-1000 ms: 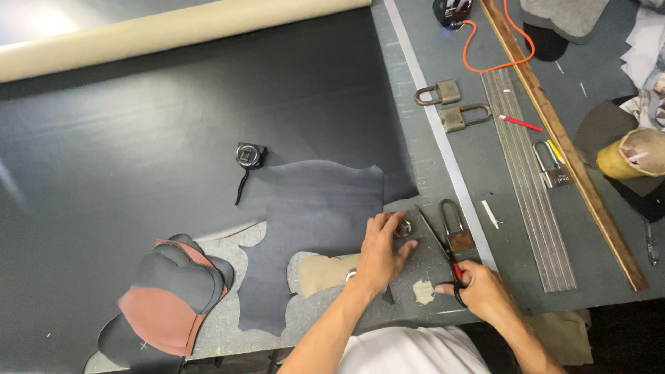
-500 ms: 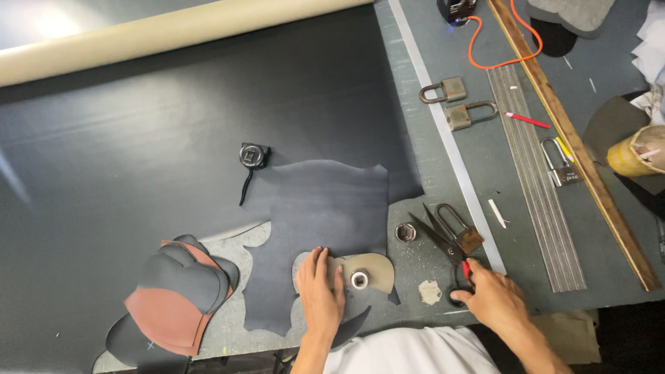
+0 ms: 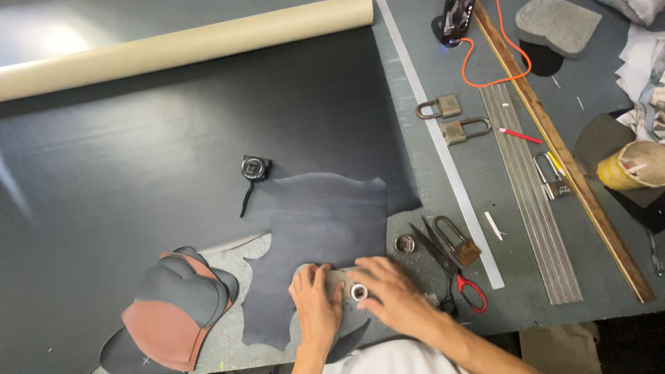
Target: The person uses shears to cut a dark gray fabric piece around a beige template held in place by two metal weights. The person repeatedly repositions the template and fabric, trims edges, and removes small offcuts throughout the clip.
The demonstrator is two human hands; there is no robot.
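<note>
My left hand (image 3: 317,299) lies flat, fingers apart, on a small grey pattern piece (image 3: 337,280) that rests on the lower edge of a dark leather piece (image 3: 325,218). My right hand (image 3: 392,294) is spread over the same pattern piece, its fingers beside a small round metal weight (image 3: 358,291) sitting on it. Neither hand grips anything. Red-handled scissors (image 3: 451,271) lie on the table just right of my right hand.
Near the scissors lie a metal nut (image 3: 404,244) and a padlock (image 3: 461,246). Stacked brown and dark cut pieces (image 3: 176,312) lie at lower left, a tape measure (image 3: 254,167) above the leather, and a cardboard roll (image 3: 187,43) at the back. Two padlocks (image 3: 450,118), metal strips (image 3: 530,208) and a wooden stick (image 3: 564,152) lie right.
My right hand has let go of the scissors and moved left onto the pattern piece. My left hand earlier moved from the nut down to the pattern piece and now stays there.
</note>
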